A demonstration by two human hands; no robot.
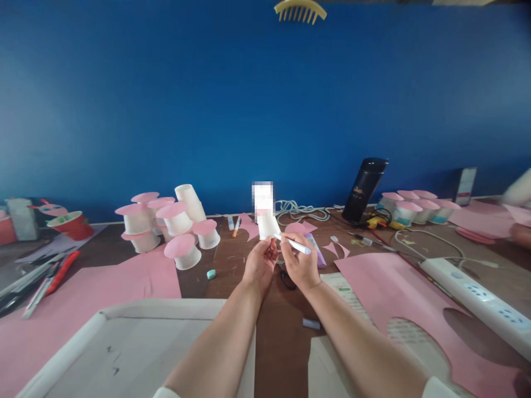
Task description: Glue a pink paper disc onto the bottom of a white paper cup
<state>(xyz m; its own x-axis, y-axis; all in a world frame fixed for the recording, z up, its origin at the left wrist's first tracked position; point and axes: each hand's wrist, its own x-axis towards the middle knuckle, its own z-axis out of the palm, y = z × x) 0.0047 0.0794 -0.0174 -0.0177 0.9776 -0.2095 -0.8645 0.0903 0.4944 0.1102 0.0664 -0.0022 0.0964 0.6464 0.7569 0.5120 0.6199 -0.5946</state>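
In the middle of the head view, my left hand [260, 266] holds a white paper cup [269, 226] by its lower end, fingers curled around it. A white marker [297, 245] is pinched in my right hand [305, 268], its tip against or very close to the cup's side. The upper part of the cup overlaps a blurred bright patch, so its top is unclear. To the left, several white paper cups [188, 260] with pink paper discs [180, 246] on top stand grouped and partly stacked. A small grey-lilac cylinder [311, 324] lies below my right hand.
Pink paper sheets [136, 276] lie on the brown table. A black bottle [365, 188] stands by the blue wall, near more disc-topped cups [406, 213]. A white power strip [477, 298] is at right; red-handled cutting tools [62, 271] lie left. Another person's hand [520, 235] shows far right.
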